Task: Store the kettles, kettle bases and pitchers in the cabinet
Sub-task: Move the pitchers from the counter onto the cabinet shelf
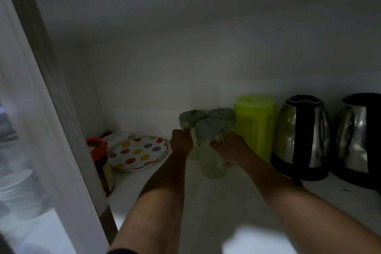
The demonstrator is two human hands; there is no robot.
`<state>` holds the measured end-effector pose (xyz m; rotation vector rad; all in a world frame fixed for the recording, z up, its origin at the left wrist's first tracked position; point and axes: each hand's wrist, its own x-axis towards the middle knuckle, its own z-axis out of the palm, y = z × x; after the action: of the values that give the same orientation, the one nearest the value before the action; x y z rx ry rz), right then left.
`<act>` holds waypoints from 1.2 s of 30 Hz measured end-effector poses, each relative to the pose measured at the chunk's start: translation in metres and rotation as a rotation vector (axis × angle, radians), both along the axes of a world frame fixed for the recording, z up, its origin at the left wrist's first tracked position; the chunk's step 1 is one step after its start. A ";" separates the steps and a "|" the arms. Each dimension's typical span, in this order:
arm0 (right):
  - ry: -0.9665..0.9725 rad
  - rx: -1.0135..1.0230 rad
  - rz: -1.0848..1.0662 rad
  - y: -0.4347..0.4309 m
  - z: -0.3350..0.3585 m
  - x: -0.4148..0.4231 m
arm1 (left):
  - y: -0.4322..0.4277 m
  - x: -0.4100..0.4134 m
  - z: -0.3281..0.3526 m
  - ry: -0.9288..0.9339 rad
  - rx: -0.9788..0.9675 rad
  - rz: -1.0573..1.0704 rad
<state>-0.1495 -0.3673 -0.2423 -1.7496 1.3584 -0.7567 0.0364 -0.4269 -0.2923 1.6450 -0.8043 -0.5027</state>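
The work looks well along, judging by how full the shelf [206, 202] already is. Two kettles stand at the right — one [302, 136] just beside the big lime pitcher [255, 123], the other [358, 138] at the right edge, cut off by the frame. Each seems to sit on its black base, though the dim light makes that hard to confirm.

Left of the lime pitcher is a tight cluster of three small pale-green pitchers with grey-green lids: one far left [190, 117], one far right [221, 114], one nearest [212, 130]. So the count is four pitchers and two kettles.

The left hand [181, 142] has its fingers curled around the far-left small pitcher. The right hand [228, 148] has its fingers wrapped around the nearest one, which stands on the shelf or just about — I cannot tell whether it is fully down.

What remains, by my reckoning, is only to let go of these two pitchers; whether more things wait outside the cabinet cannot be seen.

At the far left sit a spotted plate [138, 152] and a red-lidded jar [98, 146] — no part of the task.
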 end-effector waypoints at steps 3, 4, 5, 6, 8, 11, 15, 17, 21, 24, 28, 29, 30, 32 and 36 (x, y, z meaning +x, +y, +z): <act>0.028 -0.036 -0.020 -0.002 0.000 0.007 | 0.022 -0.010 0.011 0.010 0.022 0.025; 0.016 -0.035 -0.027 -0.001 0.000 0.009 | 0.032 -0.014 0.016 0.007 0.030 0.026; 0.014 -0.039 -0.030 0.001 0.000 0.010 | 0.040 -0.015 0.019 0.002 0.043 0.039; 0.033 -0.042 -0.036 0.003 0.000 0.011 | 0.047 -0.016 0.020 0.000 0.053 0.054; 0.110 -0.064 -0.050 0.007 -0.001 0.011 | 0.065 -0.020 0.024 -0.008 0.070 0.030; 0.156 -0.112 -0.082 0.015 -0.003 0.006 | 0.091 -0.029 0.027 -0.051 0.076 -0.004; 0.199 -0.185 -0.079 0.036 0.001 -0.005 | 0.130 -0.049 0.042 -0.089 0.072 -0.099; 0.228 -0.201 -0.081 0.059 0.009 -0.012 | 0.158 -0.059 0.048 -0.102 0.106 -0.156; 0.233 -0.278 -0.137 0.133 0.020 -0.028 | 0.228 -0.072 0.051 -0.167 0.142 -0.280; 0.164 -0.312 -0.181 0.199 0.021 -0.036 | 0.294 -0.078 0.046 -0.147 0.095 -0.373; 0.072 -0.341 -0.146 0.293 0.019 -0.018 | 0.396 -0.065 0.036 -0.150 0.109 -0.444; 0.066 -0.345 -0.111 0.316 0.018 -0.005 | 0.420 -0.053 0.032 -0.152 0.136 -0.447; 0.063 -0.353 -0.072 0.339 0.019 0.010 | 0.444 -0.038 0.029 -0.149 0.152 -0.432; 0.050 -0.367 0.016 0.383 0.020 0.048 | 0.499 -0.001 0.027 -0.149 0.167 -0.370; 0.062 -0.345 0.229 0.464 0.017 0.141 | 0.618 0.084 0.028 -0.205 0.208 -0.146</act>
<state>-0.0084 0.0968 -0.2255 -2.1711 1.0864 -0.8501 0.1203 0.1910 -0.2641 1.8593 -1.0578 -0.5399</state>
